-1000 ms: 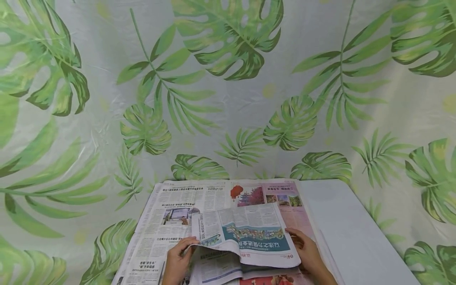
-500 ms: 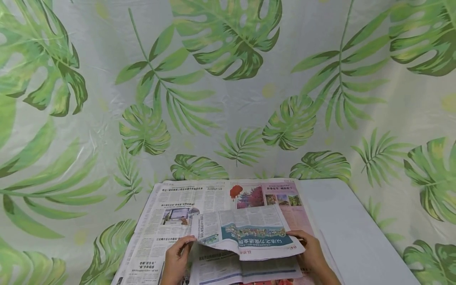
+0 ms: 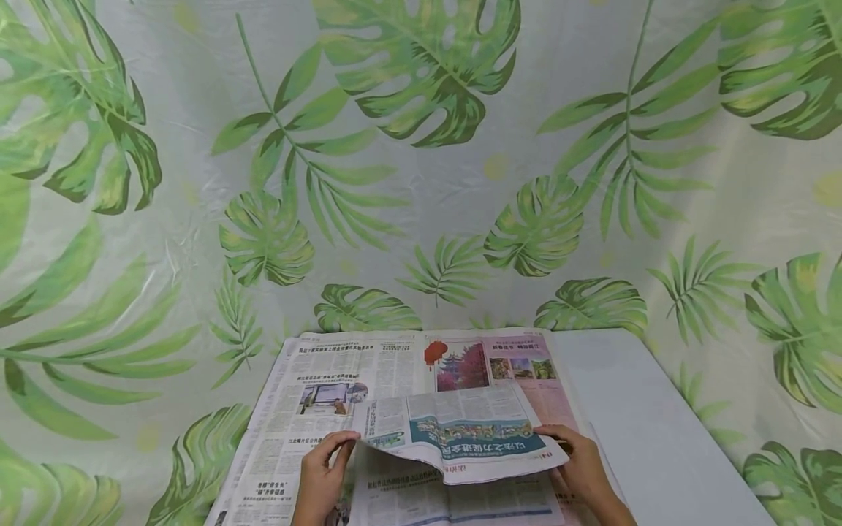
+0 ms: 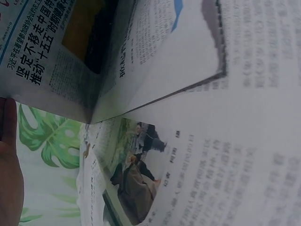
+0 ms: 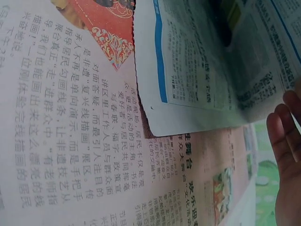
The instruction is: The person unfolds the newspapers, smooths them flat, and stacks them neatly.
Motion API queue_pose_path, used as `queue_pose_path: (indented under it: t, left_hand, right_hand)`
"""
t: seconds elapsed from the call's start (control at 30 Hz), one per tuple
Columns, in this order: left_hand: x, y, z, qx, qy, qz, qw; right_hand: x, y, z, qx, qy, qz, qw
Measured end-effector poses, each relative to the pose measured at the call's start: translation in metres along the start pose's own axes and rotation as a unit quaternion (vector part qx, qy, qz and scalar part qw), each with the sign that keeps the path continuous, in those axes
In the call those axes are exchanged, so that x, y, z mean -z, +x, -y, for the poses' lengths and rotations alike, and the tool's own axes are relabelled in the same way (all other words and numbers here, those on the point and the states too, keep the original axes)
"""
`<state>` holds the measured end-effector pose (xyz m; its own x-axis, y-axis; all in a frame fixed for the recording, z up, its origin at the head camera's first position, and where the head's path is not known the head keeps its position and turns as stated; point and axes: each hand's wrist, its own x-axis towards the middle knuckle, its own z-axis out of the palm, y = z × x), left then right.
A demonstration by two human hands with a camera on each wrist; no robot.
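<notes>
A small folded newspaper [image 3: 473, 416] with a teal banner lies over larger spread newspaper sheets [image 3: 395, 358]. My left hand [image 3: 324, 467] pinches the left near corner of its upper leaf, thumb beneath. At the opposite side my right hand [image 3: 582, 467] grips the right near corner of the same leaf. The leaf's near edge is raised and sags in the middle, so the lower leaf [image 3: 401, 497] shows beneath. In the left wrist view, part of my left hand [image 4: 8, 165] enters at the left edge. Fingers of my right hand [image 5: 287, 141] touch the raised leaf in the right wrist view.
The spread sheets cover most of a white table [image 3: 631, 394], whose bare strip runs along the right. Behind and around the table hangs a pale curtain [image 3: 421, 190] printed with green leaves.
The raised leaf's near edge has lifted, uncovering more of the lower leaf. My right hand has shifted slightly right with its corner; my left hand has barely moved.
</notes>
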<state>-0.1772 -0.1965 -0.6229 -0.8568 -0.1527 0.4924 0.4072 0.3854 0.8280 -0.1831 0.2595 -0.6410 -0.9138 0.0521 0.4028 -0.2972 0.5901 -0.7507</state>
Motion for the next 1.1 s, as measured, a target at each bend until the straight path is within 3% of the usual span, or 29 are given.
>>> queue_pose_path:
  t: [0.37, 0.57, 0.77, 0.97, 1.1]
  left_hand:
    - [0.008, 0.004, -0.003, -0.022, 0.021, -0.007, 0.9995]
    - [0.011, 0.007, -0.007, -0.020, 0.026, -0.018, 0.9993]
    - [0.012, 0.012, -0.012, -0.048, 0.014, -0.031, 0.9983]
    - [0.011, 0.018, -0.019, -0.077, 0.022, -0.045, 0.9958]
    - [0.010, 0.021, -0.023, -0.071, 0.022, -0.056, 0.9957]
  right_hand:
    - [0.008, -0.004, -0.001, -0.002, -0.034, -0.025, 0.9991]
    - [0.014, -0.006, 0.005, 0.004, -0.001, -0.032, 0.9995]
    - [0.021, -0.006, 0.009, 0.026, 0.046, -0.011, 0.9985]
    - [0.025, -0.002, 0.014, -0.004, 0.058, -0.015, 0.9982]
    - [0.028, 0.001, 0.017, -0.015, 0.060, -0.018, 0.9979]
